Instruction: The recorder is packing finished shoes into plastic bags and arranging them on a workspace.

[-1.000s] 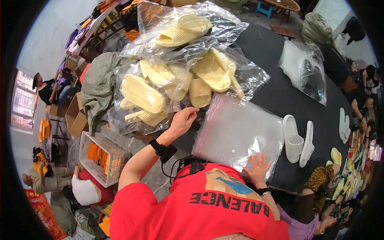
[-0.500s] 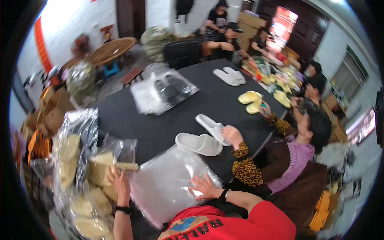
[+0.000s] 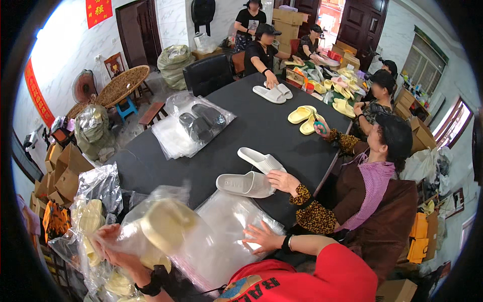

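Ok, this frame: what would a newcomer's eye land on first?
Probably the long black table ringed by seated workers, with a white slipper pair at its middle and yellow ones farther back. Nearest the camera, the left hand lifts a bagged pale yellow slipper while the right hand rests on a stack of clear bags.

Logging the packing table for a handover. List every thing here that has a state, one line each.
left hand: gripping a bagged pair of yellow slippers, lifted off the table
right hand: flat on the stack of clear bags
stack of clear bags: empty, lying flat
white slippers: unbagged, touched by a co-worker's hand
grey slippers: bagged, lying on the black table
yellow slippers: unbagged, loose on the table
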